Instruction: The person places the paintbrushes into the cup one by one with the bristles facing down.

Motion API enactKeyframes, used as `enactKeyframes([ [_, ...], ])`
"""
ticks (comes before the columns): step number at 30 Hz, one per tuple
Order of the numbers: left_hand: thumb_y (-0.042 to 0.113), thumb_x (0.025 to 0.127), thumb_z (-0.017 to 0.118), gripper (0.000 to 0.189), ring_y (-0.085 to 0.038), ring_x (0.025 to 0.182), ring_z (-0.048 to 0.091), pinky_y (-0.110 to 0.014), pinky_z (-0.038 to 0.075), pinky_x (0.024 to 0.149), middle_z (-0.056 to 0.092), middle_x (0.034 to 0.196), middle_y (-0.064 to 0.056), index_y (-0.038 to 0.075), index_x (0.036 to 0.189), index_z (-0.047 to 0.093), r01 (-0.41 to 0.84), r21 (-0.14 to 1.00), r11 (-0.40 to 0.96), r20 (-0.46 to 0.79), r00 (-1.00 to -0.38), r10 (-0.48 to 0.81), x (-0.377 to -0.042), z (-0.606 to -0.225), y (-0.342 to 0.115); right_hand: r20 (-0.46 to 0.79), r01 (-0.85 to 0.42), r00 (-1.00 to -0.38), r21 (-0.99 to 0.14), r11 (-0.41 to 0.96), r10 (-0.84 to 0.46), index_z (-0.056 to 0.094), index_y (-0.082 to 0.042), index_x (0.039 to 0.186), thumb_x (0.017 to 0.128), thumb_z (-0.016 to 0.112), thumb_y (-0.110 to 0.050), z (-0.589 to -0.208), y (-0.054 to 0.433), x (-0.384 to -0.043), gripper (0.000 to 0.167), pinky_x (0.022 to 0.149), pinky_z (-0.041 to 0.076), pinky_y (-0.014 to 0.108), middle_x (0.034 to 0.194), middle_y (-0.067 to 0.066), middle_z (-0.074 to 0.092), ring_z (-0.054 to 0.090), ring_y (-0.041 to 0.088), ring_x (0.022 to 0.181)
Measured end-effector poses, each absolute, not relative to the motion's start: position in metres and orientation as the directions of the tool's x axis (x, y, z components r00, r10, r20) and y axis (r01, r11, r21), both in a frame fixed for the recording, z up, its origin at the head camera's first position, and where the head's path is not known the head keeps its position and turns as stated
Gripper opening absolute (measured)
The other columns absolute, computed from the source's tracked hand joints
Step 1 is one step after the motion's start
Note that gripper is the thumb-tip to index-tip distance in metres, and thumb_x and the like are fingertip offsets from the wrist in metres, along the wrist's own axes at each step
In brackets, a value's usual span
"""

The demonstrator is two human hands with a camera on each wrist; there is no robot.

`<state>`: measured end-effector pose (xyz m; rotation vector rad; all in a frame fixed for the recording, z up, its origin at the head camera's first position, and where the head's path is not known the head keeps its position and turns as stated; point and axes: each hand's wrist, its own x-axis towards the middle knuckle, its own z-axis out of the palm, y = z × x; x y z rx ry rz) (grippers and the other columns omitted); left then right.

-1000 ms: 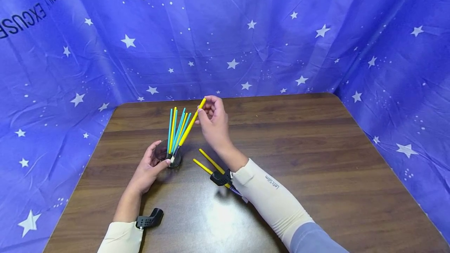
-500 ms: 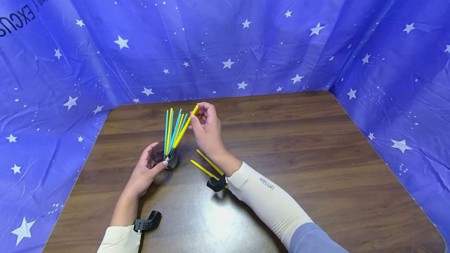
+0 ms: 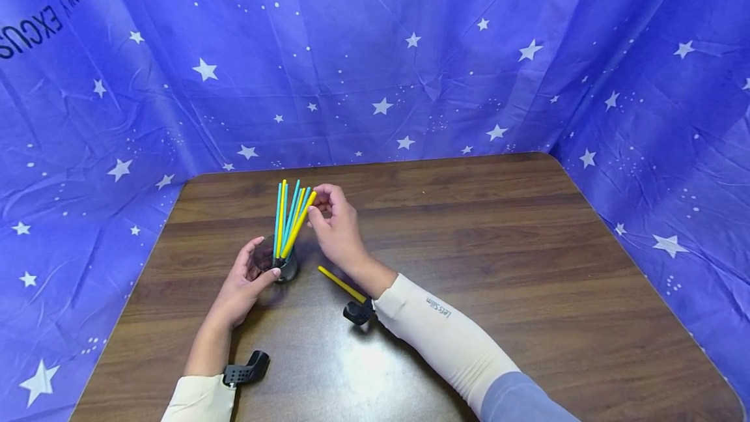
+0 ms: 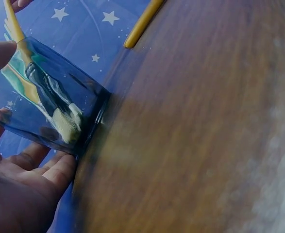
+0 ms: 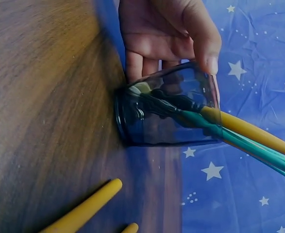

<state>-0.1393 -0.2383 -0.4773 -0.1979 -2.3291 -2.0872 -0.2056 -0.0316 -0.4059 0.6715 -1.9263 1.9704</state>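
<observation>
My left hand [image 3: 237, 293] grips a clear dark-tinted glass [image 3: 288, 271] from the left, its thumb near the rim. Several paintbrushes with turquoise handles [image 5: 259, 149] and yellow handles lean in the glass, bristles down; the pale bristles [image 4: 67, 127] show through its wall in the left wrist view. Between thumb and fingers, my right hand [image 3: 340, 232] pinches the upper end of a thicker yellow paintbrush [image 3: 297, 230]. That brush's lower end is inside the glass. In the right wrist view, only a sliver of the right hand shows at the right edge.
Yellow brush handles [image 5: 86, 208] lie on the wooden table [image 3: 498, 246] under the right forearm; in the head view one handle [image 3: 341, 283] shows, partly hidden. Black wrist cameras sit on both wrists. A blue star-printed curtain [image 3: 351, 70] surrounds the table.
My right hand has moved left and down, lowering the thick yellow paintbrush from above the rim into the glass. The left hand keeps holding the glass. The right forearm now covers one loose brush.
</observation>
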Motion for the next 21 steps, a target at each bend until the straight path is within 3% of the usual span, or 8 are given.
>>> enactKeyframes([
  [4,-0.008,0.092,0.059,0.068,-0.005,0.113,0.054,-0.014,0.044,0.091,0.04,0.141,-0.031,-0.002,0.148,0.02,0.108,0.989,0.096,0.099,-0.99,0.095,-0.139,-0.478,-0.239,0.504,-0.505,-0.853,-0.863,-0.029,-0.135,0.05,0.005,0.125,0.092,0.057,0.008,-0.406,-0.029,-0.206,0.033,0.069,0.057,0.028,0.102,0.019,0.063,0.064,0.034,0.09],
  [8,-0.008,0.092,0.06,0.068,-0.006,0.113,0.054,-0.015,0.045,0.091,0.042,0.139,-0.027,0.0,0.148,0.022,0.113,0.99,0.09,0.104,-0.99,0.099,-0.14,-0.478,-0.239,0.476,-0.488,-0.865,-0.872,0.041,-0.157,0.052,0.003,0.125,0.091,0.059,0.004,-0.409,-0.023,-0.206,0.035,0.071,0.055,0.026,0.101,0.014,0.065,0.064,0.023,0.091],
  [13,-0.006,0.093,0.06,0.069,-0.005,0.114,0.052,-0.014,0.043,0.092,0.041,0.141,-0.028,0.0,0.149,0.021,0.085,0.99,0.114,0.075,-0.993,0.091,-0.139,-0.477,-0.239,0.392,-0.442,-0.886,-0.876,0.192,-0.248,0.059,0.0,0.115,0.09,0.06,0.0,-0.419,-0.012,-0.212,0.025,0.075,0.052,0.022,0.101,0.012,0.067,0.061,0.012,0.088],
  [21,-0.005,0.093,0.061,0.067,-0.007,0.111,0.054,-0.015,0.045,0.088,0.042,0.138,-0.028,0.001,0.148,0.023,0.081,0.989,0.12,0.071,-0.994,0.085,-0.137,-0.475,-0.237,0.179,-0.392,-0.879,-0.801,0.453,-0.443,0.06,0.002,0.118,0.09,0.064,-0.007,-0.436,0.006,-0.225,0.03,0.079,0.05,0.024,0.102,0.011,0.068,0.063,0.016,0.089],
])
